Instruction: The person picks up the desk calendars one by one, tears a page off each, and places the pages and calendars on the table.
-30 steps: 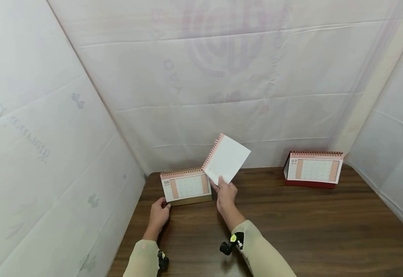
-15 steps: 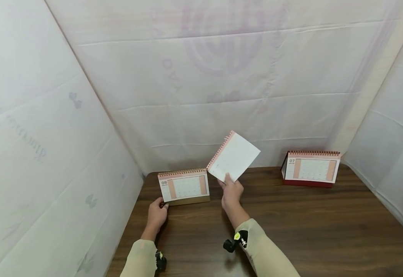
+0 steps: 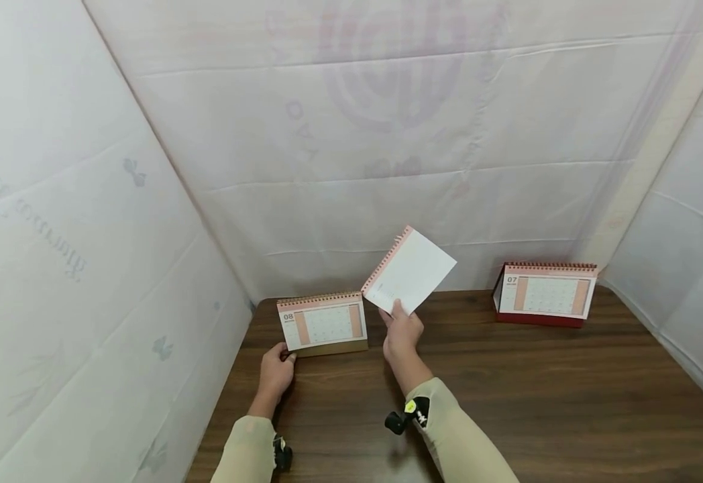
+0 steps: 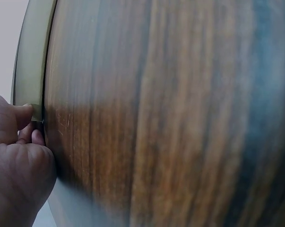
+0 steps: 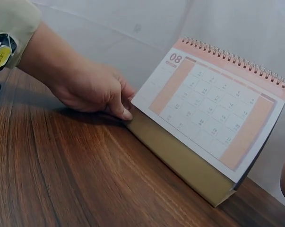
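In the head view, a desk calendar (image 3: 324,325) with an 08 page and a gold base stands at the table's back left. My left hand (image 3: 276,372) grips the lower left corner of its base, thumb in front. The right wrist view shows this calendar (image 5: 208,104) tilted back, its coil along the top. To its right, my right hand (image 3: 402,335) pinches a white calendar page (image 3: 410,272), thumb on the near face. The page is raised and slanted, with a pink punched edge. Its lower left corner is right at the coil's right end.
Another desk calendar (image 3: 546,294), showing 07 on a red base, stands at the back right of the dark wooden table (image 3: 538,396). White cloth walls (image 3: 327,154) rise behind the table and along both sides.
Over the last second, my right hand has shifted a little to the right with the page, mostly in the first half. The left hand keeps its grip on the calendar's corner.
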The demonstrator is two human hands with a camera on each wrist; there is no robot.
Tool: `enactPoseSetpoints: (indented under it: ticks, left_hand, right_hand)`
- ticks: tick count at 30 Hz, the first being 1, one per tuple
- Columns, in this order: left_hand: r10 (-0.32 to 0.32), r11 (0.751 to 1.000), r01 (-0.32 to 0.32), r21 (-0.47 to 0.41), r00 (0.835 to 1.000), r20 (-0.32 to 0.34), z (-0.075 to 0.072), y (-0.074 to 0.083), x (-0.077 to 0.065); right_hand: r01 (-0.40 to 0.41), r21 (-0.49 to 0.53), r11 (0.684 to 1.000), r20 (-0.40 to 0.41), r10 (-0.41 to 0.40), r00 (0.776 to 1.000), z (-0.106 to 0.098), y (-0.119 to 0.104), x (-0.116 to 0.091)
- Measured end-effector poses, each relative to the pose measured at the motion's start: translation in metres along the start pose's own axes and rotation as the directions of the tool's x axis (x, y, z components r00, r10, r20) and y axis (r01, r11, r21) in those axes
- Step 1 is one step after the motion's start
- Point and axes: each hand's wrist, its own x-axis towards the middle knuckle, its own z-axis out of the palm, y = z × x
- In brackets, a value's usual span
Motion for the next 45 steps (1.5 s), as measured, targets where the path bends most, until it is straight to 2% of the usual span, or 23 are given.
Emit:
enactPoseSetpoints:
  ticks: [5,12,15,18,21,23,27,33,37,40,43,45]
  left_hand:
    - [-0.003,1.000,0.003,0.007,1.000,-0.003,0.000,0.003,0.000]
    - [-0.001,1.000,0.001,0.003,1.000,-0.002,0.000,0.004,0.002]
    - [-0.004,1.000,0.004,-0.001,1.000,-0.013,-0.002,0.003,0.003]
    - [-0.003,1.000,0.003,-0.001,1.000,-0.012,-0.002,0.003,0.004]
    - [-0.001,1.000,0.001,0.006,1.000,-0.004,-0.002,0.003,0.003]
    - [0.001,1.000,-0.001,0.016,1.000,-0.005,-0.004,0.003,0.004]
    - [0.014,0.999,-0.013,0.046,1.000,-0.005,-0.007,0.004,0.005]
    - [0.020,0.999,-0.019,0.036,1.000,-0.003,-0.004,0.006,0.007]
    - [0.015,1.000,-0.015,0.026,1.000,0.002,-0.002,0.007,0.007]
    - [0.007,1.000,-0.007,0.022,1.000,0.003,-0.002,0.009,0.006]
    - [0.000,1.000,0.000,0.019,1.000,0.004,-0.001,0.010,0.006]
    - [0.000,1.000,0.000,0.019,1.000,0.002,-0.001,0.010,0.007]
  right_hand:
    - [-0.006,-0.001,1.000,0.007,0.006,1.000,0.001,-0.003,-0.001]
    - [0.140,-0.125,0.982,0.051,-0.134,0.990,-0.006,-0.009,0.008]
    - [0.212,-0.205,0.956,0.103,-0.194,0.976,-0.009,-0.010,0.012]
    - [0.295,-0.250,0.922,0.159,-0.262,0.952,-0.012,-0.012,0.015]
    - [0.361,-0.326,0.874,0.216,-0.303,0.928,-0.015,-0.012,0.016]
    - [0.376,-0.385,0.843,0.249,-0.297,0.922,-0.018,-0.010,0.016]
    - [0.366,-0.479,0.798,0.276,-0.259,0.926,-0.026,-0.002,0.016]
    - [0.303,-0.564,0.768,0.289,-0.160,0.944,-0.030,0.011,0.010]
    - [0.277,-0.598,0.752,0.310,-0.102,0.945,-0.026,0.020,0.006]
    - [0.284,-0.628,0.725,0.320,-0.092,0.943,-0.022,0.023,0.003]
    - [0.311,-0.666,0.678,0.332,-0.104,0.937,-0.019,0.025,0.001]
    - [0.350,-0.698,0.625,0.350,-0.128,0.928,-0.017,0.024,0.001]
